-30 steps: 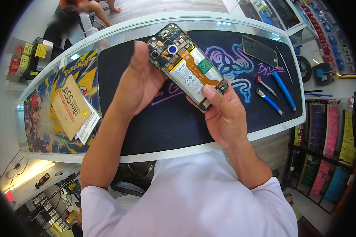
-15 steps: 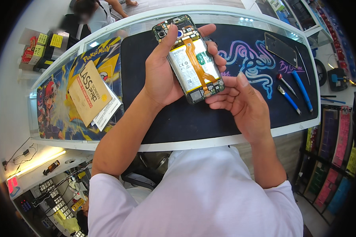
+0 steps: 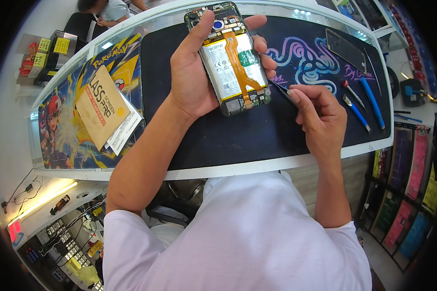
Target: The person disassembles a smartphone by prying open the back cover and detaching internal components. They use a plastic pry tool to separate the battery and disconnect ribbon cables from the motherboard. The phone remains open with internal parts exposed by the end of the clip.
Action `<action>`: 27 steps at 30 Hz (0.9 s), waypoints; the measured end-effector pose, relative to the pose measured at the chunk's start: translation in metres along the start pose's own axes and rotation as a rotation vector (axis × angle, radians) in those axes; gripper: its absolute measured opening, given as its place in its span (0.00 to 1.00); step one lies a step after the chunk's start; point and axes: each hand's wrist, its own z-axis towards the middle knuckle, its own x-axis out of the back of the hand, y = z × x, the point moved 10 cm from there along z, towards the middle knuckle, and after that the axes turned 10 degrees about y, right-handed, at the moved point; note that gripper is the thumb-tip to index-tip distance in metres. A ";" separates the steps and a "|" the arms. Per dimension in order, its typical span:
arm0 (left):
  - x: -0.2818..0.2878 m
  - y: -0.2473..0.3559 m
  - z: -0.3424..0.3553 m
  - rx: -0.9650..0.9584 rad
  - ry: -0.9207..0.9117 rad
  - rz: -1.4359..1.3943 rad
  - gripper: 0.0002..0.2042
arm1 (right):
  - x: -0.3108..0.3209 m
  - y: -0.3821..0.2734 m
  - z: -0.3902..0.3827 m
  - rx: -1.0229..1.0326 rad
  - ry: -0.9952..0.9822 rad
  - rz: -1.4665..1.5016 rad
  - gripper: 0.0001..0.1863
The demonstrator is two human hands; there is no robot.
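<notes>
My left hand (image 3: 192, 80) grips an opened smartphone (image 3: 232, 105) by its edges, thumb near the camera end, fingertips along the right side. The back is off, baring a silver-white battery (image 3: 219, 71) with a green patch. An orange ribbon cable (image 3: 234, 60) runs down over it to the lower board. Right of the phone, my right hand (image 3: 321, 114) pinches slim dark tweezers (image 3: 282, 90) between thumb and fingers. Their tip points up and left toward the phone's lower right edge, seemingly a little apart from it.
On the black mat (image 3: 199, 150) at right lie a dark phone back panel (image 3: 345, 50), a red-ended screwdriver (image 3: 353, 93), a blue-handled knife (image 3: 356, 114), a blue pen-like tool (image 3: 372, 104) and a thin metal pick (image 3: 372, 68). A brown envelope (image 3: 102, 109) rests on papers at left. A person (image 3: 110, 10) sits beyond.
My right hand has drawn off the phone's lower edge to the right and now holds tweezers. The phone has shifted slightly up and left in my left hand.
</notes>
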 end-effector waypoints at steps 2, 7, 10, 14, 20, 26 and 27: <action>-0.005 0.000 0.000 0.013 -0.041 -0.054 0.45 | -0.002 -0.007 0.000 0.081 0.012 -0.037 0.06; -0.008 -0.001 -0.001 0.026 -0.067 -0.093 0.45 | -0.011 -0.031 -0.001 0.392 0.077 -0.064 0.06; -0.008 -0.002 0.000 0.030 -0.070 -0.097 0.45 | -0.011 -0.001 -0.005 0.038 -0.005 0.068 0.07; -0.007 -0.002 -0.001 0.041 -0.075 -0.100 0.45 | -0.010 -0.008 -0.003 0.166 -0.051 -0.039 0.04; 0.000 -0.001 -0.001 0.016 -0.021 -0.047 0.45 | -0.021 -0.016 -0.006 0.260 -0.032 0.061 0.03; -0.001 0.002 -0.001 -0.009 -0.027 -0.040 0.44 | 0.000 -0.017 0.005 0.236 0.015 -0.007 0.07; -0.001 0.002 -0.001 -0.007 -0.024 -0.041 0.44 | -0.003 -0.014 0.004 0.191 -0.029 0.022 0.08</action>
